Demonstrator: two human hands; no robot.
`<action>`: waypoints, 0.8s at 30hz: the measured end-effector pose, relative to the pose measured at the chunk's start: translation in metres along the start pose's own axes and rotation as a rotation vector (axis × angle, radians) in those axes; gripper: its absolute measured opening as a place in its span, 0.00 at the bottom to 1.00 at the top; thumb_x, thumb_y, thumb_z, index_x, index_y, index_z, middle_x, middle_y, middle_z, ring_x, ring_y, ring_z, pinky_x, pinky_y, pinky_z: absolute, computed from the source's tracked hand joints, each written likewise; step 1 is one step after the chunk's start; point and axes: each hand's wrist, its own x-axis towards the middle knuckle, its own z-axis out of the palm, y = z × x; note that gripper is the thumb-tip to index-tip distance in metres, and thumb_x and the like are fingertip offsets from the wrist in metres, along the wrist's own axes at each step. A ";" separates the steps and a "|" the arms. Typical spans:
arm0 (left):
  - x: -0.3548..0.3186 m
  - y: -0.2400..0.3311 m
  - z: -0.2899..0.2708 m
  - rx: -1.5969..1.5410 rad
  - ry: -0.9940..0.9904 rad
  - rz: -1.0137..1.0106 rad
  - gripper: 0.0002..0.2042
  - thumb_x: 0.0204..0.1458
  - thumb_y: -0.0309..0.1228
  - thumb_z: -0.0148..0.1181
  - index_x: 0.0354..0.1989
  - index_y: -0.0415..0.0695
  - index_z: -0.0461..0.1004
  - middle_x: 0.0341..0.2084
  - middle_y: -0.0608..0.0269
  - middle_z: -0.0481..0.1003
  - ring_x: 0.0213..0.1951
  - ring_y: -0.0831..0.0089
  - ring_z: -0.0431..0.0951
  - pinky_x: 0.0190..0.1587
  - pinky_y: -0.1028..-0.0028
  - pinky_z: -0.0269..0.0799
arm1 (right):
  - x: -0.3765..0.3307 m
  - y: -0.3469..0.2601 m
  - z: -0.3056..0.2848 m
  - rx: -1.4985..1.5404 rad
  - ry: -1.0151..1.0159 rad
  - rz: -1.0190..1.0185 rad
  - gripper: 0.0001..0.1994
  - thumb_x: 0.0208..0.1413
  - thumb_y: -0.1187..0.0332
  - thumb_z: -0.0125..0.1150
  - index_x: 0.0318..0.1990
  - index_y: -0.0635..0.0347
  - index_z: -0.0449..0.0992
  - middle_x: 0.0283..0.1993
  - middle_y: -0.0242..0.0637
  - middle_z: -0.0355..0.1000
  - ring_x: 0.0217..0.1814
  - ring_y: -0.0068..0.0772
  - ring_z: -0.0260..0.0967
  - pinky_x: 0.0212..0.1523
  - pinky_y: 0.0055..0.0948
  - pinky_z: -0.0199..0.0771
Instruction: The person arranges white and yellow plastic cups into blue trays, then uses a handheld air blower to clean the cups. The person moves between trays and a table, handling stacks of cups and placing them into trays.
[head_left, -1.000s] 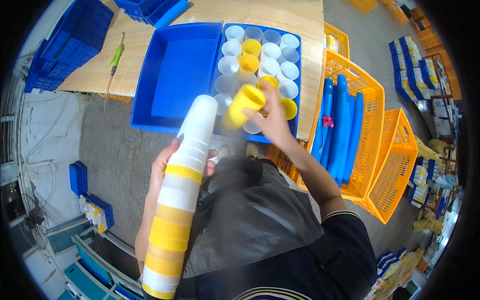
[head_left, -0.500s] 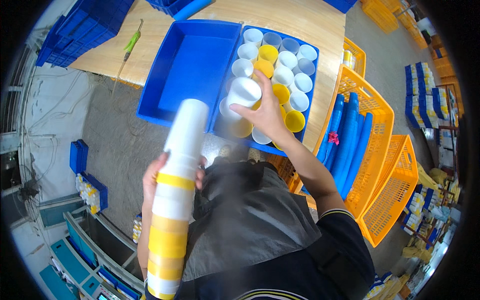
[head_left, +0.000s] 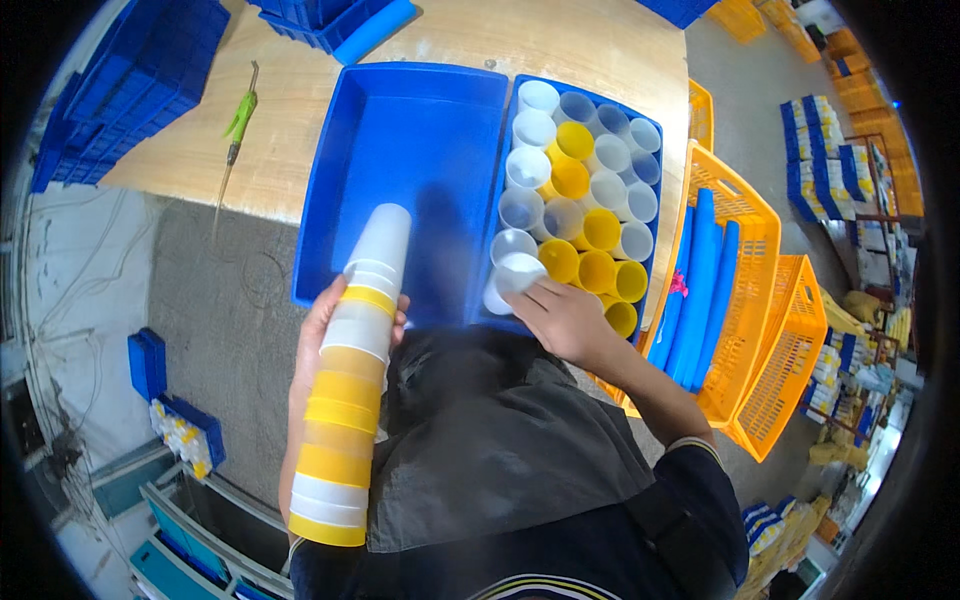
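My left hand [head_left: 318, 322] is closed around a long stack of nested white and yellow plastic cups [head_left: 345, 395], tilted with its narrow end pointing away from me. In my right hand [head_left: 568, 318] is a white cup [head_left: 518, 272], gripped near its rim at the near left corner of a blue tray [head_left: 500, 195]. Rows of white and yellow cups [head_left: 600, 230] stand upright in that tray, mouths up. Whether the held cup touches the tray floor is hidden by my fingers and its neighbours.
A second blue tray [head_left: 420, 120] sits against the left side of the cup tray on the wooden table [head_left: 270, 150]. Farther left lies a green-handled tool [head_left: 240, 120] with a cord. Blue crates [head_left: 150, 75] are stacked beyond. Orange baskets [head_left: 745, 270] with blue rolls stand at right.
My right hand has moved toward me with a white cup, from mid-tray to the near left corner. My left hand still holds the stack. The view has shifted slightly.
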 end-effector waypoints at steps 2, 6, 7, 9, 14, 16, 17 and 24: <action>0.019 0.036 -0.004 -0.027 -0.003 -0.042 0.28 0.60 0.46 0.53 0.52 0.27 0.65 0.36 0.42 0.76 0.31 0.59 0.81 0.34 0.66 0.84 | 0.001 -0.010 0.010 -0.094 -0.042 0.041 0.21 0.50 0.71 0.61 0.55 0.59 0.72 0.40 0.35 0.73 0.46 0.35 0.73 0.57 0.40 0.65; 0.065 0.080 -0.009 -0.071 -0.074 -0.138 0.27 0.60 0.45 0.54 0.53 0.29 0.66 0.37 0.40 0.76 0.32 0.57 0.82 0.34 0.63 0.85 | 0.006 -0.036 0.028 -0.304 -0.230 0.231 0.24 0.52 0.65 0.62 0.57 0.60 0.70 0.52 0.35 0.73 0.57 0.34 0.70 0.56 0.34 0.62; 0.076 0.086 -0.008 -0.092 -0.112 -0.172 0.27 0.60 0.45 0.54 0.53 0.29 0.66 0.36 0.39 0.76 0.32 0.56 0.83 0.33 0.63 0.85 | 0.008 -0.042 0.027 -0.294 -0.193 0.305 0.24 0.53 0.64 0.62 0.57 0.60 0.70 0.54 0.36 0.72 0.59 0.34 0.69 0.57 0.35 0.61; 0.096 0.092 -0.004 -0.073 -0.080 -0.197 0.26 0.60 0.44 0.54 0.53 0.30 0.66 0.36 0.38 0.77 0.32 0.55 0.83 0.33 0.61 0.85 | 0.018 -0.052 0.020 -0.262 -0.185 0.427 0.25 0.57 0.58 0.61 0.59 0.62 0.69 0.61 0.40 0.70 0.61 0.37 0.67 0.58 0.39 0.62; 0.118 0.092 0.027 -0.046 -0.137 -0.311 0.23 0.59 0.44 0.55 0.52 0.36 0.69 0.36 0.44 0.78 0.31 0.57 0.82 0.34 0.63 0.83 | 0.111 -0.039 0.018 0.634 0.539 0.641 0.27 0.62 0.56 0.56 0.62 0.63 0.63 0.59 0.44 0.69 0.60 0.40 0.68 0.58 0.35 0.67; 0.120 0.094 0.039 0.069 -0.249 -0.310 0.32 0.59 0.47 0.55 0.60 0.29 0.61 0.45 0.37 0.74 0.39 0.55 0.81 0.36 0.63 0.84 | 0.169 -0.015 0.034 1.536 0.492 0.747 0.30 0.69 0.46 0.39 0.64 0.63 0.60 0.55 0.41 0.71 0.55 0.37 0.70 0.58 0.34 0.69; 0.119 0.097 0.044 0.113 -0.293 -0.340 0.32 0.59 0.47 0.55 0.59 0.29 0.62 0.43 0.39 0.75 0.37 0.56 0.82 0.36 0.64 0.84 | 0.195 -0.001 0.043 1.881 0.412 0.722 0.29 0.69 0.45 0.38 0.62 0.64 0.63 0.52 0.42 0.72 0.53 0.37 0.70 0.56 0.36 0.71; 0.115 0.131 0.049 0.276 -0.188 -0.367 0.23 0.59 0.43 0.57 0.54 0.38 0.68 0.39 0.47 0.78 0.36 0.61 0.81 0.39 0.63 0.81 | 0.268 0.067 0.065 2.261 0.760 0.505 0.33 0.66 0.38 0.35 0.57 0.60 0.66 0.53 0.49 0.71 0.56 0.45 0.70 0.63 0.48 0.65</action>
